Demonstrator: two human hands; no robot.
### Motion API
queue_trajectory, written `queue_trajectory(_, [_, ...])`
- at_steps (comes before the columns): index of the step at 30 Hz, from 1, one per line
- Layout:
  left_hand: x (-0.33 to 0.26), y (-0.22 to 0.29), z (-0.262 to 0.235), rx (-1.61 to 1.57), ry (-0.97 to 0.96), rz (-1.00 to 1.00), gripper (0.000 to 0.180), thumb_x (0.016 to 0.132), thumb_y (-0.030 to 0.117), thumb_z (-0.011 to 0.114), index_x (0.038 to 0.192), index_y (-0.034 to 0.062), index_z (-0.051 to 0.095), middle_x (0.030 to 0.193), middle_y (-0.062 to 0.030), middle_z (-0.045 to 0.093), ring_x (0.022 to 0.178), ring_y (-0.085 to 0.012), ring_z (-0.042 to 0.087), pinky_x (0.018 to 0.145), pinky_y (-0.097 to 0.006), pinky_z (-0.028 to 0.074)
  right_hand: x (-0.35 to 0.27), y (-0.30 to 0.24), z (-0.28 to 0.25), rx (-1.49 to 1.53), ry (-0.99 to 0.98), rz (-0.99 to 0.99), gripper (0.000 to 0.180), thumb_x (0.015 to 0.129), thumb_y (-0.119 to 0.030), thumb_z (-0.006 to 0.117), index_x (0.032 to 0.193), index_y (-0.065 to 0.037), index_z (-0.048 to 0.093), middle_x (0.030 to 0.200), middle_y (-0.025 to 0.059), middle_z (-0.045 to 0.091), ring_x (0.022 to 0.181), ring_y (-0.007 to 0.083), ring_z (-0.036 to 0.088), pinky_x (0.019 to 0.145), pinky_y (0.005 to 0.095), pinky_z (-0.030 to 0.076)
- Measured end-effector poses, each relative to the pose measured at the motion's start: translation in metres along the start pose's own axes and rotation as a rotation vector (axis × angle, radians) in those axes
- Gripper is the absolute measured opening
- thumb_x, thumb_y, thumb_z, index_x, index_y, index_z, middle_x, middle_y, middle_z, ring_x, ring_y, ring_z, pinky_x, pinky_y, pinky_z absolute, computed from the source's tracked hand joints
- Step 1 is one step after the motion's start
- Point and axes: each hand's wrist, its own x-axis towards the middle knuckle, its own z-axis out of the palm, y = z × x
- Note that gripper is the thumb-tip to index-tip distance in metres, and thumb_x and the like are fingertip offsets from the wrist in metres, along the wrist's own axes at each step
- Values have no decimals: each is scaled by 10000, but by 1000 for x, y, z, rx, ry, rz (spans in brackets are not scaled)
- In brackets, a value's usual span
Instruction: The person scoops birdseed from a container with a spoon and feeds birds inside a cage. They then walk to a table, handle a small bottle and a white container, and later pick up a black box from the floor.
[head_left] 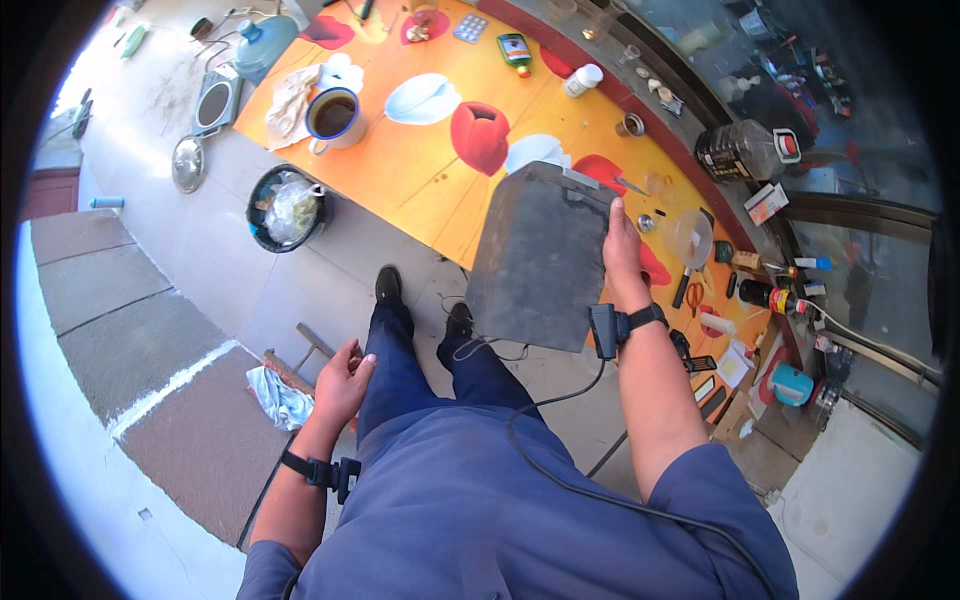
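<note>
My right hand point(624, 250) grips the right edge of a dark grey, box-shaped plastic container point(540, 265). The container is tilted over the table's near edge, and its smudged flat face is toward me; its inside is hidden. On its top edge sits a small pale strip. My left hand point(342, 380) hangs beside my left thigh, fingers loosely bent and thumb apart, with nothing seen in it. Orange cloth with large red and white flowers covers the table point(400, 200) beyond.
A mug of dark liquid point(334, 116) stands at the table's left end. Below is a black bin point(286, 208) with a plastic bag. Scissors point(695, 296), a strainer point(692, 242) and bottles crowd the right. A large jug point(745, 150) lies on the sill. A stool point(290, 372) bears a cloth.
</note>
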Motion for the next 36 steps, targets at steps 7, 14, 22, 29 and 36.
queue_trajectory(7, [-19,-29,-33,6,83,-58,612,960,354,677,1407,-39,536,1285,-246,671,1126,-329,704,956,-399,553,9,14,-5,47,-31,-204,512,1072,-421,520,1185,61,651,1085,110,709,962,184,618,871,333,489])
queue_trajectory(14, [-10,-82,-98,24,117,-90,637,954,372,662,1419,-40,525,1222,-256,698,1160,-358,683,998,-405,525,-23,-15,-2,-31,40,-151,529,1036,-396,606,1306,58,572,1236,130,655,1120,228,598,980,324,442])
queue_trajectory(22, [22,-151,-224,-39,136,-92,659,954,377,663,1423,-61,515,1333,-273,639,1176,-361,678,1012,-400,521,-93,-98,44,-23,347,-247,662,1041,-345,607,1477,92,368,1425,238,547,1296,279,548,1097,353,401])
queue_trajectory(29, [22,-184,-319,-176,257,-191,659,958,377,662,1425,-63,513,1360,-281,620,1249,-366,635,1046,-407,505,-127,-201,177,-40,55,-417,585,1059,-298,567,1485,60,387,1352,204,591,1220,247,590,1060,342,437])
queue_trajectory(36, [19,-237,-343,-320,446,-288,623,954,361,660,1402,-56,546,1316,-272,652,1246,-363,636,1057,-405,493,-152,-241,371,-211,-524,-483,433,1037,-243,578,1368,33,539,1133,136,687,973,185,679,897,311,514])
